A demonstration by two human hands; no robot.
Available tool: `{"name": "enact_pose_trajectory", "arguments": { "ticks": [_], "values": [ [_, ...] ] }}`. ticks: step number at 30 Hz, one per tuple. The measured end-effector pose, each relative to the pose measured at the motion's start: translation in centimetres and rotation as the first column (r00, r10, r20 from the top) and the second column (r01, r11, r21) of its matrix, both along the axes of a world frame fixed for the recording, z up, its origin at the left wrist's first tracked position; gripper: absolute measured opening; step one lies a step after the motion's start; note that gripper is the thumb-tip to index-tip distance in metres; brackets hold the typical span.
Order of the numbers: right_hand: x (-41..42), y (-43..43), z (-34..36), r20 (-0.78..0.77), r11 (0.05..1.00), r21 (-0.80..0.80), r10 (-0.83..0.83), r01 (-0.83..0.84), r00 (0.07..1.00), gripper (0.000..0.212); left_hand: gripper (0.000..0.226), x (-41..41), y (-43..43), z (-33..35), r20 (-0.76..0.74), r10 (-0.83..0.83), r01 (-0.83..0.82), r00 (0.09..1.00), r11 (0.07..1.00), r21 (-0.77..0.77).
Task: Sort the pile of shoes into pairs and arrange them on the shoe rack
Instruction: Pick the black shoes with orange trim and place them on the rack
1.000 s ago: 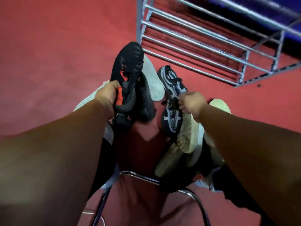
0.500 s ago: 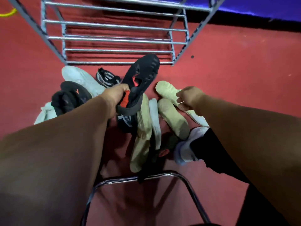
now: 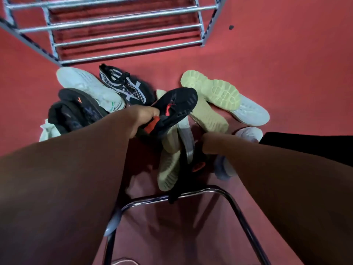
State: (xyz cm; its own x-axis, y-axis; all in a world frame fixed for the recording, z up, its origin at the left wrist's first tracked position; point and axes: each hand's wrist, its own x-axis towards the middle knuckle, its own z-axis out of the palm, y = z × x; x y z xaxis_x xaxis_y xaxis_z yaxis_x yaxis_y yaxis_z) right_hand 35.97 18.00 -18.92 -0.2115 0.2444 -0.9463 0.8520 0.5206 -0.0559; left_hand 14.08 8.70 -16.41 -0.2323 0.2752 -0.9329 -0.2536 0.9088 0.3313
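Standing far left, a silver barred shoe rack faces a jumbled pile of shoes on the red floor. Above the pile, the left hand grips a black shoe with orange accents, sole up. The right hand sits low at the pile's near side; whether it holds anything cannot be told.

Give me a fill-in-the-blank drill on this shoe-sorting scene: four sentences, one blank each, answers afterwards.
1. The left hand grips a ___ shoe with red accents.
2. The rungs of the shoe rack that show hold ___ shoes.
3. The shoe with the pale green sole lies sole ___.
4. The floor is ___.
Missing words: black; no; up; red.
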Motion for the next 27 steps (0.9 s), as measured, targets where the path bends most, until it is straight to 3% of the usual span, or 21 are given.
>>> {"name": "enact_pose_trajectory", "arguments": {
  "ticks": [1,3,8,11,15,17,21,24,27],
  "values": [
    [-0.1,-0.3,-0.3,0.028,0.994,-0.038,0.101,-0.100,0.994,0.036,0.024,-0.2,-0.2,-0.3,0.000,-0.021,0.021,1.000,1.000,-0.012],
    [0.4,-0.7,-1.1,0.085,0.997,-0.078,0.030,-0.024,0.996,0.035,0.026,-0.6,-0.3,-0.7,0.033,-0.041,0.043,0.999,0.998,-0.049],
    [1.4,0.4,-3.0,0.080,0.941,-0.016,0.337,-0.337,0.938,0.079,0.023,-1.6,-0.3,-1.7,0.152,0.008,0.008,0.988,0.994,-0.109],
    [1.5,1.6,-3.3,0.030,0.945,-0.026,0.328,-0.327,0.944,0.073,0.020,-2.0,-0.3,-2.0,0.165,0.004,0.016,0.986,0.992,-0.123],
    [1.5,3.1,-3.5,-0.072,0.945,0.052,0.327,-0.323,0.942,0.044,0.017,-2.1,-0.4,-2.3,0.147,-0.020,0.036,0.989,0.993,-0.110],
    [1.5,3.5,-3.5,-0.072,0.947,0.023,0.320,-0.319,0.945,0.053,0.016,-2.1,-0.4,-2.2,0.143,-0.024,0.040,0.989,0.993,-0.107],
    [2.2,2.8,-3.9,0.022,0.876,-0.093,0.477,-0.473,0.879,0.077,0.017,-2.1,-0.5,-2.3,0.141,-0.040,0.056,0.989,0.992,-0.115],
    [2.5,1.8,-4.6,0.002,0.870,0.041,0.491,-0.491,0.871,0.065,0.013,-2.3,-0.5,-2.3,0.170,-0.056,0.075,0.984,0.991,-0.110],
    [2.6,2.3,-4.6,-0.033,0.882,0.040,0.471,-0.469,0.882,0.057,0.012,-2.5,-0.3,-2.2,0.180,-0.047,0.067,0.983,0.992,-0.108]
  ]
}}
